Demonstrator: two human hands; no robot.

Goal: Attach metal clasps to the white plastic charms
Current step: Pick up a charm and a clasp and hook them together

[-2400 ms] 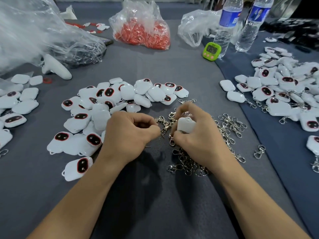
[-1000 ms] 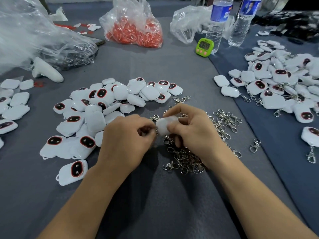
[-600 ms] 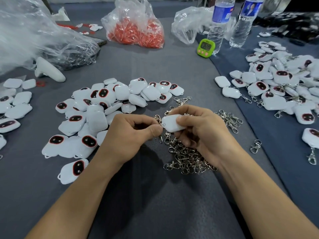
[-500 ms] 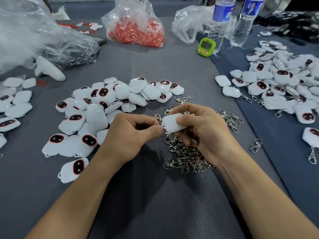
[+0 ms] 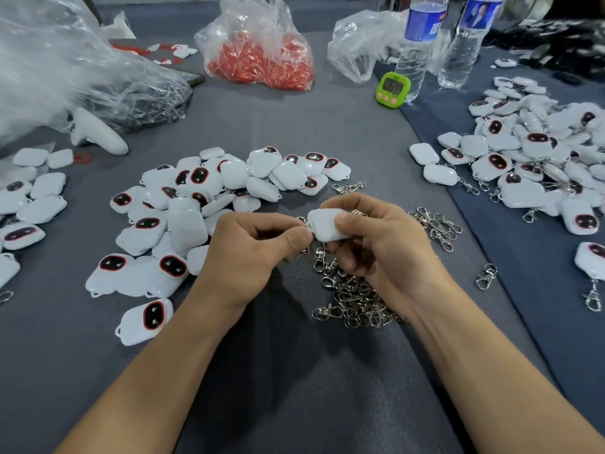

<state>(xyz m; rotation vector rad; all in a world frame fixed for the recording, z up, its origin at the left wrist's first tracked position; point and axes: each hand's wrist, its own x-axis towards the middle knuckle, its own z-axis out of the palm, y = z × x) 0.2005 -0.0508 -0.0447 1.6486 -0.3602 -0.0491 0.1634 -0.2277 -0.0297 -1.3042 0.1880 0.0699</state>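
At centre, a charm (image 5: 327, 226) is being gripped by the right hand (image 5: 386, 247). A clasp (image 5: 303, 225) is being pinched by the left hand (image 5: 248, 250).

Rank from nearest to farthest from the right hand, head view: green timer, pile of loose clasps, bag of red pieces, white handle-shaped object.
From the right hand:
1. the pile of loose clasps, directly beneath it
2. the green timer, straight ahead, far side
3. the bag of red pieces, far centre
4. the white handle-shaped object, far left

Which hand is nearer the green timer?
Right. The right hand lies almost straight toward the person from the timer; the left hand lies further left.
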